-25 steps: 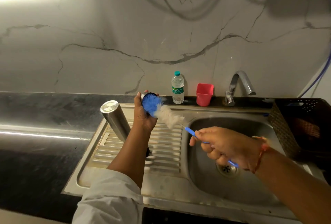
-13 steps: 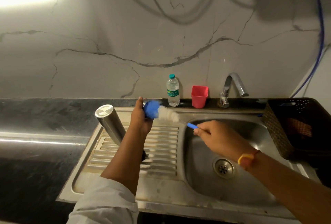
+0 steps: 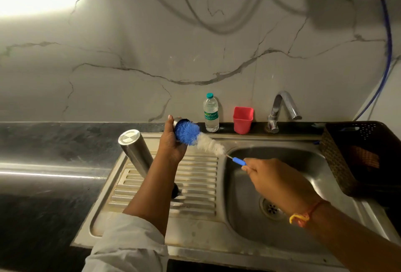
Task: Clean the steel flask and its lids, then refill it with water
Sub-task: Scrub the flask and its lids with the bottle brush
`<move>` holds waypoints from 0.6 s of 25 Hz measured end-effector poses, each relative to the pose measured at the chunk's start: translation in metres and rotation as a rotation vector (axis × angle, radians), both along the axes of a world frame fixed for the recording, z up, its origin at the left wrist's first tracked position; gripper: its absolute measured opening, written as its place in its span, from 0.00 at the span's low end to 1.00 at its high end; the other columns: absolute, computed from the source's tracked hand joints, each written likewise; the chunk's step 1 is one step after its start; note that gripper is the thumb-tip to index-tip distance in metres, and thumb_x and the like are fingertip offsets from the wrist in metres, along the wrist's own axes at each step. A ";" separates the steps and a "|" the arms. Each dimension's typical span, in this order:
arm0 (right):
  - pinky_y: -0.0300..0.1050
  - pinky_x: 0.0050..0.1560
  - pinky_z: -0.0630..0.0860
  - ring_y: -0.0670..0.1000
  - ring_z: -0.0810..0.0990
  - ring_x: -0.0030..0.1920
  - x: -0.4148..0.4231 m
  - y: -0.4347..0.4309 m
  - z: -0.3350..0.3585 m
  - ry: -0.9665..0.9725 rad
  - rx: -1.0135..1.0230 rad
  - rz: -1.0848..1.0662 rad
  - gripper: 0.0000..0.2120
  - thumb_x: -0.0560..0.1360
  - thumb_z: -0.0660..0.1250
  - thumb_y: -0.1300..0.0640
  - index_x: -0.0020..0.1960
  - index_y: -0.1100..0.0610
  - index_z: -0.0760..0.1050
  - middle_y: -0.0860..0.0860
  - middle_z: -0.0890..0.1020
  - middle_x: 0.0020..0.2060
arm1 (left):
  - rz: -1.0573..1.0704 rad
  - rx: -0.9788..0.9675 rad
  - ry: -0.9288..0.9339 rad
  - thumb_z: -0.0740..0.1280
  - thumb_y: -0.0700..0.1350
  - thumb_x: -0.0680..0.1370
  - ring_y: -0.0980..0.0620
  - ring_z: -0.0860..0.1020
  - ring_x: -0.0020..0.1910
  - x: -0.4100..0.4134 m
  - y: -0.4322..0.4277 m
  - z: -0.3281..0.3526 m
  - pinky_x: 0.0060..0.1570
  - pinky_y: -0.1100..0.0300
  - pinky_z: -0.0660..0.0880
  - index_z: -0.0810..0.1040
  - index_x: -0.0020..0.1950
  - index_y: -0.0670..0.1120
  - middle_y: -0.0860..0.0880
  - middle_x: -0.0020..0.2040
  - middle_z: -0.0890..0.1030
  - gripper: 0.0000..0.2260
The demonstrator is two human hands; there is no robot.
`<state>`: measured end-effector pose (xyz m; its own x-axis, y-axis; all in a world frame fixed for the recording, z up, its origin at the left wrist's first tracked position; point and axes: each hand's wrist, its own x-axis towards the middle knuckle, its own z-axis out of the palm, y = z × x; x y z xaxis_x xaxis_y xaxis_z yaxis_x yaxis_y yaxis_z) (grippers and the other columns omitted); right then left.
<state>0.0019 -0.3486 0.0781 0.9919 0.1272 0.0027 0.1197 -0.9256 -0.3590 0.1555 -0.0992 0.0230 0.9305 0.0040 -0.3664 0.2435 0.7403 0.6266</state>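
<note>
— Fingers of the left hand wrap a small round steel lid, thumb up at its far edge, open side turned right. Only a curved sliver of metal shows past the bristles.

— And the other hand?

— Right hand is closed around the blue plastic handle of a bottle brush. Its head is a dense blue puff of bristles pressed into the lid; behind it runs a fluffy white section, then thin twisted wire down to the handle.

— Where's the flask?

— Steel flask stands upside down on the ribbed draining board, left of the left forearm, not held. It is a smooth brushed cylinder with a flat round base on top. A dark round thing peeks out by the forearm; I cannot tell what it is.

— Farther out?

— To the right lies the rounded steel sink basin with its drain. On the far ledge stand a clear plastic water bottle with a green cap, a squarish red cup and a chrome tap. A dark woven basket sits at the right edge, against veined marble wall.
</note>
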 end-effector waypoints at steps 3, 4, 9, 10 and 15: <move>0.45 0.32 0.72 0.48 0.73 0.30 -0.013 0.004 0.010 -0.074 -0.177 0.059 0.18 0.84 0.49 0.43 0.62 0.48 0.73 0.48 0.75 0.32 | 0.024 -0.022 0.015 0.65 0.60 0.81 0.42 0.81 0.57 0.000 -0.004 -0.002 0.62 0.46 0.78 0.76 0.63 0.38 0.38 0.55 0.82 0.25; 0.42 0.30 0.71 0.46 0.70 0.28 -0.015 0.005 0.011 -0.096 -0.216 0.071 0.18 0.84 0.48 0.43 0.64 0.47 0.72 0.47 0.72 0.31 | 0.034 -0.026 0.014 0.65 0.60 0.81 0.42 0.82 0.57 -0.002 -0.005 -0.005 0.62 0.46 0.78 0.76 0.64 0.38 0.39 0.56 0.82 0.25; 0.38 0.34 0.75 0.45 0.77 0.34 -0.019 0.003 0.012 -0.081 -0.227 0.094 0.19 0.84 0.48 0.45 0.70 0.47 0.68 0.46 0.78 0.39 | 0.057 -0.016 0.017 0.66 0.59 0.81 0.41 0.82 0.57 0.000 0.001 -0.017 0.61 0.44 0.79 0.74 0.69 0.38 0.38 0.58 0.82 0.28; 0.38 0.32 0.73 0.45 0.76 0.33 -0.019 0.004 0.013 -0.085 -0.231 0.097 0.19 0.84 0.48 0.45 0.70 0.47 0.68 0.46 0.77 0.38 | 0.047 -0.020 0.012 0.66 0.60 0.80 0.41 0.82 0.57 0.001 0.001 -0.017 0.63 0.44 0.78 0.74 0.69 0.38 0.38 0.57 0.83 0.28; 0.41 0.27 0.64 0.47 0.70 0.28 -0.014 0.007 0.019 -0.093 -0.173 0.046 0.17 0.84 0.49 0.44 0.63 0.47 0.73 0.47 0.72 0.30 | 0.004 0.003 -0.002 0.67 0.59 0.80 0.41 0.80 0.63 0.000 -0.006 -0.014 0.70 0.43 0.73 0.74 0.69 0.38 0.38 0.58 0.82 0.28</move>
<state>-0.0122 -0.3417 0.0968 0.9814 0.1792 0.0686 0.1889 -0.9653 -0.1805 0.1560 -0.1048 0.0088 0.9312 0.0089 -0.3645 0.2394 0.7392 0.6295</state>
